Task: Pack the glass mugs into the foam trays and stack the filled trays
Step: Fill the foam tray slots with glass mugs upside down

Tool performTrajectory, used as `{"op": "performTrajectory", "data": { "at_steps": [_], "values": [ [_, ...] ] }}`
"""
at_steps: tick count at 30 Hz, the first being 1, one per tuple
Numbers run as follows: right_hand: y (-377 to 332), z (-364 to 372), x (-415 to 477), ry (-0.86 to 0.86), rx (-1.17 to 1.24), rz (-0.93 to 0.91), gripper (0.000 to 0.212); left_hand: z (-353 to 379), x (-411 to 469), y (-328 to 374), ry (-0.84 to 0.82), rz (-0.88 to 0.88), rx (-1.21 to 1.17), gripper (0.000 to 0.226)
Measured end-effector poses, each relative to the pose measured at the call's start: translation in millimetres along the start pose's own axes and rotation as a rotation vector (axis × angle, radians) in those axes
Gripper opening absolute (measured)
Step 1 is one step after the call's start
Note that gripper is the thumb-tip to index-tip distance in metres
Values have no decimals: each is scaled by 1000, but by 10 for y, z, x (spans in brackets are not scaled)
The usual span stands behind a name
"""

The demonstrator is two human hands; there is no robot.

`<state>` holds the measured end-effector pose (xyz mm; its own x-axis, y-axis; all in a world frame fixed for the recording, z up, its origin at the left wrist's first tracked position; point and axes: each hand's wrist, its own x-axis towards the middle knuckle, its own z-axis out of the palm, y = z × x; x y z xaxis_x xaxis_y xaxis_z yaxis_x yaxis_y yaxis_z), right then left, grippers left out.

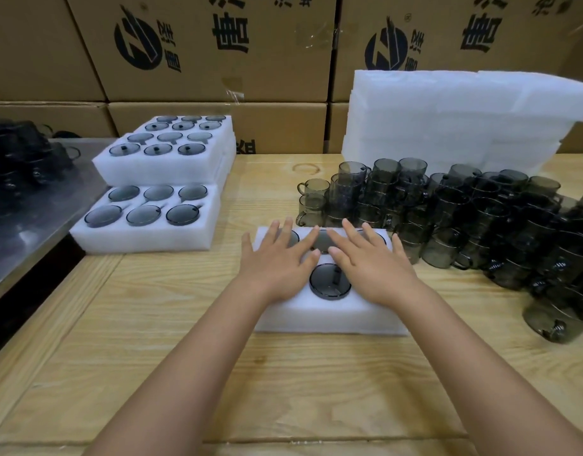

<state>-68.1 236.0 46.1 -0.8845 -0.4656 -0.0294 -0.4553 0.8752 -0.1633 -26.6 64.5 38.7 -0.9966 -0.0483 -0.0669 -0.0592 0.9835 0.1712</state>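
A white foam tray (329, 319) lies on the wooden table in front of me with dark glass mugs set in its holes; one mug (330, 281) shows between my hands. My left hand (277, 261) and my right hand (372, 268) rest flat on top of the tray, fingers spread, holding nothing. They cover most of the other holes. To the right stands a large cluster of loose smoky glass mugs (474, 218), several stacked on each other. At the left, filled foam trays (152, 238) sit in stacks (171, 169).
A pile of bare white foam sheets (454, 126) leans behind the loose mugs. Cardboard boxes (217, 60) form a wall at the back. A metal surface (26, 218) with more dark mugs (17, 159) lies at far left.
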Motion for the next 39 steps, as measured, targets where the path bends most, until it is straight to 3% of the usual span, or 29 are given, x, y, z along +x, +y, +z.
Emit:
{"op": "performTrajectory", "data": {
  "at_steps": [5,8,10,13,15,17,19,21,23,25,27,29,33,37,39],
  "values": [
    [1,4,-10,30,67,24,47,-18,-3,2,-14,-22,12,48],
    [88,40,-112,405,444,113,47,-31,-24,-41,32,-32,-161,50],
    [220,66,-225,602,785,268,37,-90,-85,-166,160,-145,-505,57],
    [410,86,-320,422,929,481,36,-92,-221,-423,131,-333,-947,75],
    [399,91,-346,274,1062,511,49,8,-318,-450,11,-265,-1140,58],
    [337,83,-359,239,1116,504,52,118,-358,-388,34,-189,-1339,30],
    [255,76,-382,243,1206,443,42,126,-394,-361,154,-221,-1534,27],
    [168,32,-415,207,1450,304,30,63,-427,-413,231,-251,-1706,24],
    [117,-6,-445,77,1672,111,43,-2,-477,-494,238,-254,-1780,23],
    [40,-12,-458,-14,1739,-44,50,-61,-531,-567,213,-206,-1784,33],
    [-42,33,-454,48,1808,-55,48,-125,-572,-685,204,-158,-1879,51],
    [-142,80,-444,101,1967,4,47,-201,-612,-781,273,-95,-2053,55],
    [-318,219,-412,113,2114,20,57,-102,-583,-624,622,-382,-2242,56],
    [-383,268,-419,150,2060,-76,56,-57,-573,-155,650,-403,-2113,82],
    [-362,279,-424,148,2023,-114,54,-53,-573,-106,745,-472,-2074,84]
  ]
}}
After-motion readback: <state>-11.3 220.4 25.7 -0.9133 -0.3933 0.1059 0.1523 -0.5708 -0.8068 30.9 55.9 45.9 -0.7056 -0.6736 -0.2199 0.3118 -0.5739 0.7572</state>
